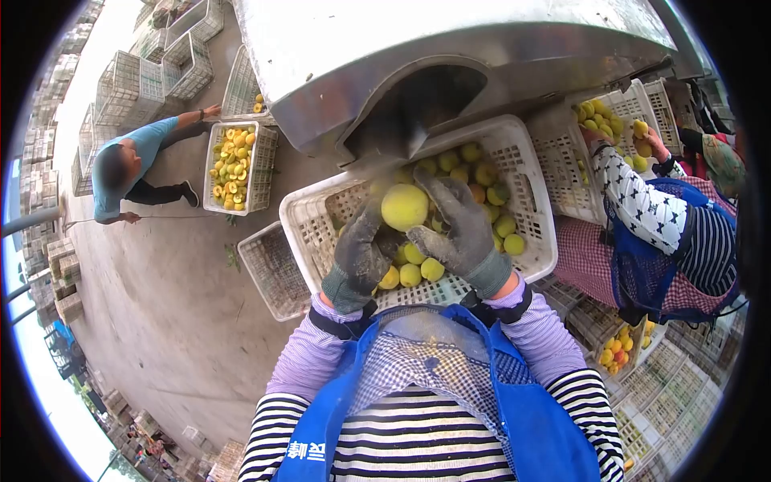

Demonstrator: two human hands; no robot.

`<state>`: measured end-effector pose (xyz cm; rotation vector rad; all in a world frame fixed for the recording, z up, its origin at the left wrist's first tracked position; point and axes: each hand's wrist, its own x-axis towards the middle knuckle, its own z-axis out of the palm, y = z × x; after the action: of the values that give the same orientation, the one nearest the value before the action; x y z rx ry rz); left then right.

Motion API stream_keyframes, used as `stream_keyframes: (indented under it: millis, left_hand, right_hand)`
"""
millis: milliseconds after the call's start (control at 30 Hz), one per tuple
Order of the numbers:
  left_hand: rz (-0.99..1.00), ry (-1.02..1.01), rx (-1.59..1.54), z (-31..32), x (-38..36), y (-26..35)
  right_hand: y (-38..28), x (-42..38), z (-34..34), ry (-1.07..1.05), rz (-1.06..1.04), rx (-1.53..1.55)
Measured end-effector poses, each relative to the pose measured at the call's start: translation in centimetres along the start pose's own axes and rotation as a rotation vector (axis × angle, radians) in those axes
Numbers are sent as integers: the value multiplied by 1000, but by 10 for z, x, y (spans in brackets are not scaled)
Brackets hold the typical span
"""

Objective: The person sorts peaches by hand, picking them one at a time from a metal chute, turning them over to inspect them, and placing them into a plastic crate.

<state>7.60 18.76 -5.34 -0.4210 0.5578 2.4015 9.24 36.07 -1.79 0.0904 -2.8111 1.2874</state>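
A yellow-green peach [405, 206] is held up between my two hands, above a white plastic crate [536, 193]. My left hand [359, 255], in a dirty grey glove, is closed against its left side, partly hidden behind it. On the other side, my right hand [464, 231], gloved the same way, has its thumb and fingers curved around the peach's right edge. Several more green and yellow peaches [411, 275] lie loose in the crate below. The metal chute opening [418, 104] of a machine sits just beyond the crate.
An empty crate [273, 269] stands to the left. Further left, a person in a blue shirt [148, 157] is near a crate of halved fruit [233, 165]. At right, a co-worker in patterned sleeves [642, 205] handles fruit. Stacked crates [128, 88] line the far left.
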Motion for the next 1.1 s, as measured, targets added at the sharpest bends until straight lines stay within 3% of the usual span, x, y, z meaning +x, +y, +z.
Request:
stream_keyframes:
  millis: [267, 400, 567, 633, 700, 767, 833, 933, 1033, 1100]
  left_hand:
    - [157, -29, 397, 19, 4, 1]
    - [159, 50, 341, 25, 10, -3]
    - [270, 181, 312, 22, 24, -5]
    - [413, 246, 777, -25, 24, -13]
    - [258, 289, 525, -33, 16, -7]
    - [222, 377, 501, -54, 16, -10]
    - [173, 431, 497, -116, 16, -26]
    - [-14, 545, 1064, -198, 32, -61]
    - [-311, 779, 1585, -227, 51, -104]
    - [-525, 539, 1715, -225, 52, -110]
  right_hand:
    - [-7, -10, 8, 140, -40, -122]
    - [-2, -7, 17, 272, -55, -117]
    - [2, 23, 14, 185, -32, -334]
    - [14, 50, 18, 129, 23, -449]
    - [34, 83, 32, 5, 161, -522]
    - [56, 111, 52, 249, -91, -281]
    - [57, 137, 50, 397, -391, -594]
    - [53, 143, 36, 308, -200, -640]
    - [45, 105, 12, 221, -107, -239]
    - [75, 57, 20, 126, -142, -211]
